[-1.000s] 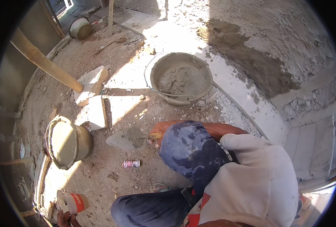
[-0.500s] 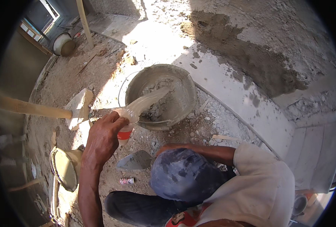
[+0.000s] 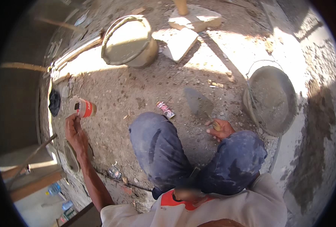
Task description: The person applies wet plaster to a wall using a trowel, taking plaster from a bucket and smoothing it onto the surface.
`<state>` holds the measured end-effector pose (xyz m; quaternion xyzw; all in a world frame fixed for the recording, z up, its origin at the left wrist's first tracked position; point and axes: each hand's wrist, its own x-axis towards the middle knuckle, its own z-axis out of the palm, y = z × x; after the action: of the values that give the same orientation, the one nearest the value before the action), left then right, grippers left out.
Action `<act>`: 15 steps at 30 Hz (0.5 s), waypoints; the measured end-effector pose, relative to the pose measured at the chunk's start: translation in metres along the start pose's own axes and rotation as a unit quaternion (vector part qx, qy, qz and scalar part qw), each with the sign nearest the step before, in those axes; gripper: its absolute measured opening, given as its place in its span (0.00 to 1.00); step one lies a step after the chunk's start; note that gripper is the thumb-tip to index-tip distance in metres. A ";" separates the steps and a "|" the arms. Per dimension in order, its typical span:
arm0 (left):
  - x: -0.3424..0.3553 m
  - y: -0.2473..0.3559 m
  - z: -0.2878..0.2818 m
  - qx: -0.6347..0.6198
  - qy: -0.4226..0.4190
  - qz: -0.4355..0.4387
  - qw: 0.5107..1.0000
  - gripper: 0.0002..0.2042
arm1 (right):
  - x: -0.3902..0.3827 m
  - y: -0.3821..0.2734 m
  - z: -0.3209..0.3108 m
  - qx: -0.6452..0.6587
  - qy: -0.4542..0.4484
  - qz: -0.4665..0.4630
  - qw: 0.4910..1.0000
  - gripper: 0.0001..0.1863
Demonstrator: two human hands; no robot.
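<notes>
Out to the left, my left hand [image 3: 75,130] is closed on a clear plastic cup [image 3: 87,109] with a red band, pinching it near the rim. Beyond my right knee, my right hand [image 3: 221,130] grips the wooden handle of a trowel [image 3: 198,102]. The trowel's grey, pointed blade lies close to the dirt floor. Right of that hand stands a mortar-crusted bucket [image 3: 253,108] with a wire handle, holding wet grey mortar. Ahead of me is another bucket [image 3: 151,53], with cloudy liquid inside.
A small crumpled pack [image 3: 165,109] lies before my knees. Stone blocks [image 3: 181,43] and a wooden post [image 3: 181,6] stand at the far side. A black bag [image 3: 54,102] is at the left. A plastered wall [image 3: 315,143] runs along the right.
The cup was pouring water into the mortar bucket; my left hand has drawn it away to the left. The view has turned left. My right hand, partly hidden before, now shows on the trowel.
</notes>
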<state>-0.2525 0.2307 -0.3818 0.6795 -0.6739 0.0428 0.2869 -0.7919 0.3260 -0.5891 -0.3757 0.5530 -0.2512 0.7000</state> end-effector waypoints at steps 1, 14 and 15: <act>-0.005 -0.030 -0.027 0.037 0.018 -0.026 0.999 0.06 | 0.006 0.001 0.006 -0.004 -0.002 -0.007 1.000 0.17; -0.130 -0.410 -0.245 0.423 -0.002 -0.278 0.862 0.16 | 0.056 0.010 0.030 -0.160 -0.035 0.008 0.987 0.19; -0.141 -0.428 -0.239 0.423 -0.021 -0.288 0.859 0.17 | 0.057 0.007 0.028 -0.162 -0.031 -0.003 0.986 0.19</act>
<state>0.2163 0.4317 -0.3879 0.9001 -0.3707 0.2248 -0.0432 -0.7505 0.2934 -0.6246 -0.4933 0.5636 -0.1483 0.6458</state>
